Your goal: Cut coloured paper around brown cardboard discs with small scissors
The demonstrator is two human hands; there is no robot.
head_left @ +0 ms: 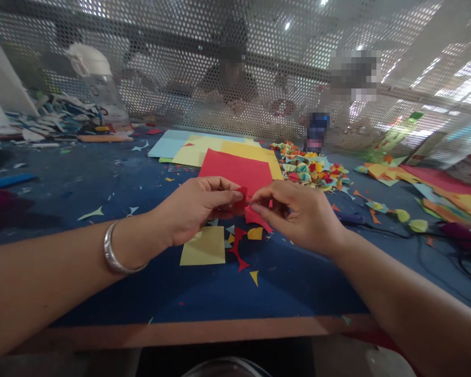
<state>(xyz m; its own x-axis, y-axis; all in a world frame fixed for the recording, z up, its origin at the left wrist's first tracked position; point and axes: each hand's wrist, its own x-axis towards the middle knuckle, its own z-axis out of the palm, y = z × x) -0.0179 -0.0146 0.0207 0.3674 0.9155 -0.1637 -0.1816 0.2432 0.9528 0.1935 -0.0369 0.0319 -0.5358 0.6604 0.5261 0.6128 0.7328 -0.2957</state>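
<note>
A small piece of red paper point(242, 192) is pinched between the thumb and fingers of my left hand point(208, 201), which wears a silver bangle point(110, 248) at the wrist. My right hand point(292, 209) is closed in a pinch at the right edge of this piece; what lies between its fingertips is too small to make out. Just behind both hands lies a larger red sheet point(235, 166). Below them are a pale yellow square point(204, 246), a red offcut point(238, 251) and yellow scraps point(255, 233).
Pale blue point(163, 144) and yellow sheets point(272, 159) are stacked behind. A pile of small coloured paper pieces point(317, 170) sits right of them. A water bottle point(104, 94) stands back left. A cable point(377, 229) runs along the right. Behind rises a perforated screen point(172, 68), with people beyond.
</note>
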